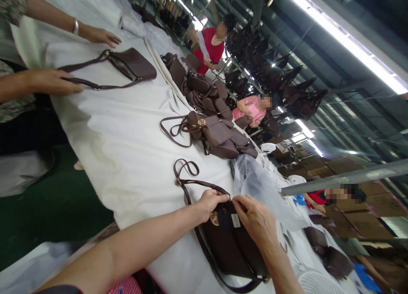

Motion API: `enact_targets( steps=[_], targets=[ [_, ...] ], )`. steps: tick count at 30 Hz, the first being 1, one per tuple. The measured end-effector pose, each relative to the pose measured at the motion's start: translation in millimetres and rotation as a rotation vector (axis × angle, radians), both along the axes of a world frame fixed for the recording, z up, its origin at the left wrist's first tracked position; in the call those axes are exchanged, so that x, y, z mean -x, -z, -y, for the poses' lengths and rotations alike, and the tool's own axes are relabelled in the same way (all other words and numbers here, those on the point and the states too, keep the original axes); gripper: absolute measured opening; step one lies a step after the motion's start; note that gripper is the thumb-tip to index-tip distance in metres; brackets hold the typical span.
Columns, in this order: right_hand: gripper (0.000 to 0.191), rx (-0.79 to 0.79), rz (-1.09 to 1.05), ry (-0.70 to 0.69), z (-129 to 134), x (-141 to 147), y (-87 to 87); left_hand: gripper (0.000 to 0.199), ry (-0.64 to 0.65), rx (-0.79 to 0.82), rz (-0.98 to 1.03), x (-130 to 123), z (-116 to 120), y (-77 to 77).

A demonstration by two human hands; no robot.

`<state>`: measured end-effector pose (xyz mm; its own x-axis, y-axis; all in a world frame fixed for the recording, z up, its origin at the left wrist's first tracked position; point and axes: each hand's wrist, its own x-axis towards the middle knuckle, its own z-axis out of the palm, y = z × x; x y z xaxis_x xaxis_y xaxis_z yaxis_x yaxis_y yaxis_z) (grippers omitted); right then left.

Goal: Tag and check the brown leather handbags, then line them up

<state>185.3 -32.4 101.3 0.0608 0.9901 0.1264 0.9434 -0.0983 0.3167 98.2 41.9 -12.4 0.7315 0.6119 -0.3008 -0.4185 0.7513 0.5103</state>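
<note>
A dark brown handbag [223,251] lies on the white-covered table in front of me, its long strap [204,183] looped out towards the far side. At the bag's upper edge, my left hand [212,204] pinches the strap close to where it joins. My right hand [255,219] is closed in a pinch just beside those fingertips; what it holds is too small to make out. Between the hands, a gold charm [214,218] and a black tag with a white label [235,220] rest against the bag.
A co-worker's hands [54,81] handle another brown bag [137,66] at the upper left. Brown bags [219,134] are heaped along the table [108,158]. Clear plastic [255,187] lies beyond my right hand, and a white fan [321,281] stands at the lower right.
</note>
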Motion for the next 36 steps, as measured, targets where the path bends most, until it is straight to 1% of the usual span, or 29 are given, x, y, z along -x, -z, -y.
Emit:
enact_targets(
  steps=[2, 5, 8, 14, 16, 18, 21, 24, 27, 30, 32, 33, 36],
  targets=[
    [0.032, -0.038, -0.001, -0.004, 0.5, -1.2, 3.1, 0.035, 0.001, 0.060, 0.011, -1.4, -1.3, -1.1],
    [0.030, -0.069, -0.007, 0.019, -0.3, -0.2, 7.3, 0.034, -0.028, 0.071, -0.002, -2.6, -2.0, -1.1],
    [0.024, -0.063, -0.010, 0.071, -2.5, 2.2, 11.0, 0.032, -0.056, 0.086, -0.016, -4.0, -1.4, -0.7],
    [0.021, -0.096, -0.160, 0.166, -5.2, 2.9, 14.8, 0.030, -0.039, 0.130, -0.053, -4.8, -1.8, -0.1],
    [0.021, -0.095, -0.136, 0.183, -5.7, 4.3, 15.1, 0.030, -0.034, 0.137, -0.061, -4.2, -2.3, -0.2],
    [0.021, -0.081, -0.055, 0.183, -6.8, 7.2, 15.3, 0.029, -0.028, 0.144, -0.068, -3.8, -2.5, -0.3],
    [0.025, -0.031, 0.079, 0.175, -9.9, 13.0, 14.5, 0.029, -0.022, 0.151, -0.071, -3.8, -2.2, -0.3],
    [0.025, 0.058, 0.177, 0.153, -15.9, 18.2, 10.9, 0.028, -0.012, 0.148, -0.050, -3.5, -2.1, -1.5],
    [0.025, 0.199, 0.269, 0.132, -24.7, 21.2, 4.5, 0.025, 0.003, 0.133, -0.006, -0.7, -2.9, -4.5],
    [0.026, 0.349, 0.318, 0.098, -33.1, 21.9, -1.9, 0.017, 0.023, 0.100, 0.040, 4.5, -4.3, -7.0],
    [0.027, 0.410, 0.316, 0.082, -36.3, 21.9, -4.5, 0.013, 0.023, 0.048, 0.065, 6.8, -4.5, -7.2],
    [0.027, 0.425, 0.315, 0.078, -37.0, 22.0, -5.3, 0.015, 0.008, 0.007, 0.064, 6.9, -4.2, -6.9],
    [0.027, 0.444, 0.312, 0.071, -36.6, 21.6, -5.5, 0.018, -0.079, -0.098, 0.002, 2.5, -2.3, -6.2]
  ],
)
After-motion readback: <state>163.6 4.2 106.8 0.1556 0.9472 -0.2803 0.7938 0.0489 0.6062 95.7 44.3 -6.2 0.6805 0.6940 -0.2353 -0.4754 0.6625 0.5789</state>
